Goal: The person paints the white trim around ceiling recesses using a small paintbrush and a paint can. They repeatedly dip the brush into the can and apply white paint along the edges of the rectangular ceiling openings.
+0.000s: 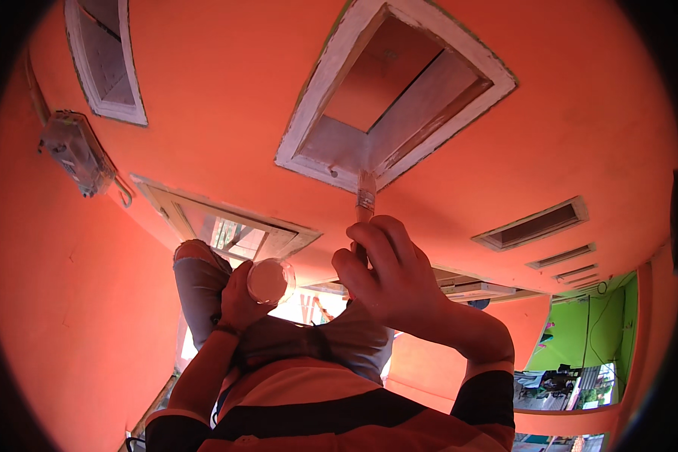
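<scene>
My right hand (388, 267) is closed around the handle of a paintbrush (365, 200). The brush points up, and its bristles meet the lower edge of a pale-painted frame (301, 128) around a rectangular opening in the orange wall. Whitish paint on that frame looks uneven, with darker patches along its inner edges. Lower and to the left, my left hand (239, 301) grips a clear plastic cup (270, 281) from its side. Pinkish-looking paint shows inside the cup, close to my raised knee.
A grey electric meter box (79, 154) with a cable is fixed on the wall at left. Another pale frame (107, 64) is at upper left. A wooden window frame (230, 226) lies beyond my knee, and smaller framed vents (532, 224) run off right. A green wall (584, 331) stands far right.
</scene>
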Demonstrator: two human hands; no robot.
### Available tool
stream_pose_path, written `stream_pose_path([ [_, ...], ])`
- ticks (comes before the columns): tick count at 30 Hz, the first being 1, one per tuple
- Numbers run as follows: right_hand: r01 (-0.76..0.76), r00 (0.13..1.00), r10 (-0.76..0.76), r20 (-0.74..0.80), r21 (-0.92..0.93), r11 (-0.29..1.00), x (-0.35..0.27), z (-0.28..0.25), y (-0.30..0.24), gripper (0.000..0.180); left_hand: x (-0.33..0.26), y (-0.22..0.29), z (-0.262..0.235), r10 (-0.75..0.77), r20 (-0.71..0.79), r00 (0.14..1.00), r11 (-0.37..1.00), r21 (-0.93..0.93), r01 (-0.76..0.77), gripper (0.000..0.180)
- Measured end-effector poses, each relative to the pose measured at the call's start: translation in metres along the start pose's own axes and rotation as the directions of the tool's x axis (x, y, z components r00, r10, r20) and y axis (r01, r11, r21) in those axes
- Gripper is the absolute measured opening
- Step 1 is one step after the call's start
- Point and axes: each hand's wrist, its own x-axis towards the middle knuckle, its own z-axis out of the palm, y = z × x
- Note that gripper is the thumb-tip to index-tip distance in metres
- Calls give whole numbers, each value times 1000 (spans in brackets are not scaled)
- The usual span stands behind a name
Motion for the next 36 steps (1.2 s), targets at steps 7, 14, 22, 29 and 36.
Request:
stream_pose_path([
  [7,-32,992,5,-126,-212,977,10,-6,3,27,0,1,-1,-2,-13,1000,1000,0,2,99],
  [14,-117,991,115,-62,-28,993,10,-1,2,38,-1,-2,0,38,-39,999,999,15,-38,98],
  [22,-51,969,78,-237,116,992,-14,9,2,57,1,2,1,49,-57,997,998,-25,-50,97],
  [29,-106,975,124,-183,101,989,0,6,14,49,0,4,-6,-41,-13,999,999,15,41,98],
  [36,-2,997,-2,-77,-55,998,1,14,0,37,2,4,-6,-12,-28,1000,1000,-28,11,97],
])
